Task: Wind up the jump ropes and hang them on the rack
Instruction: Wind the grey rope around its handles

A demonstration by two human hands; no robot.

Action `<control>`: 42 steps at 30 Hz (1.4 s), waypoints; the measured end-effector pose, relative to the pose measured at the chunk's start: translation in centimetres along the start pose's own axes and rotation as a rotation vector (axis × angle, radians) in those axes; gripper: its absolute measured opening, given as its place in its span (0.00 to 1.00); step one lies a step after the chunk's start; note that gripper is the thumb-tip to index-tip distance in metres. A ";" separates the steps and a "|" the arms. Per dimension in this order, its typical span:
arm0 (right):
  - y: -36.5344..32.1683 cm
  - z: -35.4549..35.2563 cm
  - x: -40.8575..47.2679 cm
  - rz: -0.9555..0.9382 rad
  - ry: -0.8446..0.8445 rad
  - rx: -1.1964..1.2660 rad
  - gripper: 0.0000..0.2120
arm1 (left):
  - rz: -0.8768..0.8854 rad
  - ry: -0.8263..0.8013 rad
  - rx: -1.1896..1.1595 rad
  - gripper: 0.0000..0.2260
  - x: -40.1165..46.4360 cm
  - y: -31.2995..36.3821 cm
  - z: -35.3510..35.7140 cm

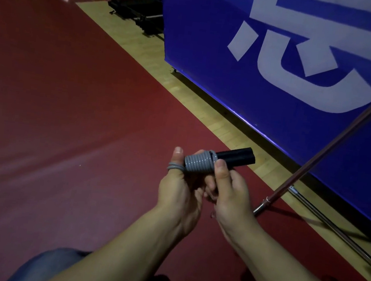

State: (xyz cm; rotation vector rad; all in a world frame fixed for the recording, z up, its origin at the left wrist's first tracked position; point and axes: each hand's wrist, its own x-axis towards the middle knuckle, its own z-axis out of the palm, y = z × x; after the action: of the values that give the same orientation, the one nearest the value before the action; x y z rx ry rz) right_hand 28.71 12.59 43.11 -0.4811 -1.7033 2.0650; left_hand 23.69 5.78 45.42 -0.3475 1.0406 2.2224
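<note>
A jump rope's two black handles (pixel 236 157) lie side by side, with grey cord (pixel 198 164) wound tightly round their near half in several turns. My left hand (pixel 179 188) holds the bundle from the left, and a loop of the grey cord sits round its thumb. My right hand (pixel 227 192) grips the bundle from the right, thumb pressed on the wound cord near the handles' bare black part. The metal rack (pixel 333 144) shows as a slanted pole to the right of my hands.
A large blue banner board (pixel 283 59) with white characters stands along the right. The rack's foot bar (pixel 333 225) lies on the red floor mat (pixel 67 102). A strip of wooden floor (pixel 186 86) runs beside the board. Dark equipment (pixel 137 13) sits at the far back.
</note>
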 end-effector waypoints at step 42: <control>0.5 -2.6 1.1 0.491 0.114 -0.314 0.15 | 0.049 0.131 -0.067 0.14 1.0 2.6 -0.5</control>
State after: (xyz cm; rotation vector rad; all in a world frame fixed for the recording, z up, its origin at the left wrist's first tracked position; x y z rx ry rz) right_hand 29.05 15.32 42.13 -1.1959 -1.9970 2.0250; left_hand 21.20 4.66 46.14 -0.5079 1.0546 2.3076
